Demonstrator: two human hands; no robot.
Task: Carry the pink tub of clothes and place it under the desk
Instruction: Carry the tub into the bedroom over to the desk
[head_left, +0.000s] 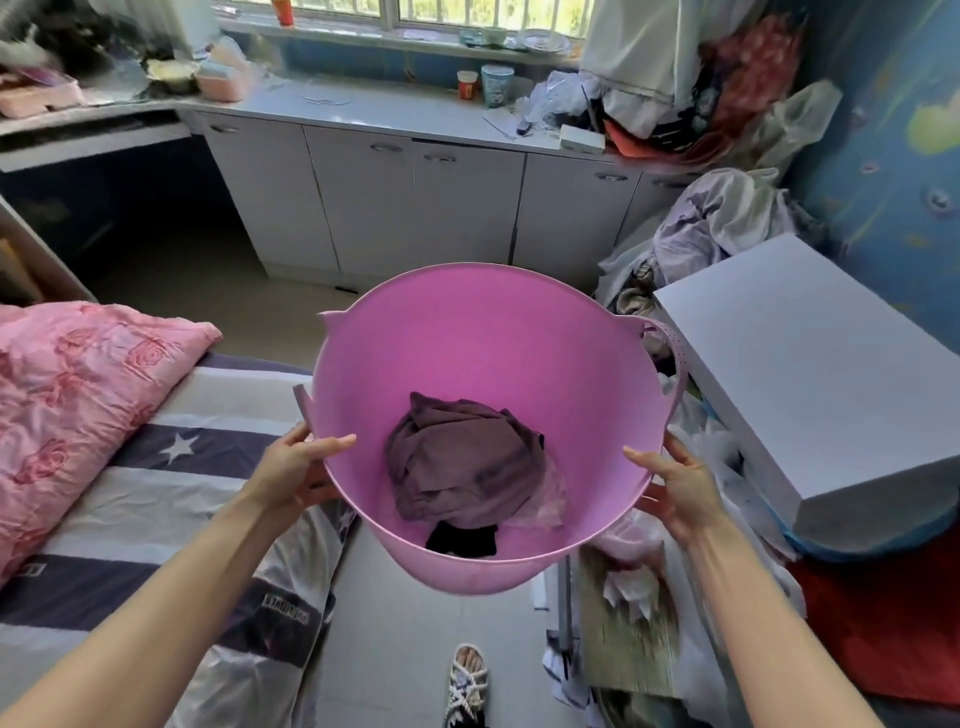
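A round pink tub (467, 332) hangs in the air in front of me, above the floor. Inside it lie a crumpled mauve garment (462, 462) and a black piece of cloth (462, 538). My left hand (298, 467) grips the tub's rim on its left side, thumb inside the rim. My right hand (680, 483) grips the rim on the right side. The desk (93, 140) stands at the far left, with a dark open space (130, 218) beneath it.
White cabinets (415, 208) run under the window counter straight ahead. A bed with striped bedding (156, 478) and a pink quilt (78, 395) is on my left. A white box (810, 374) and heaps of clothes (717, 223) crowd the right. My sandalled foot (467, 680) stands on the tiled floor.
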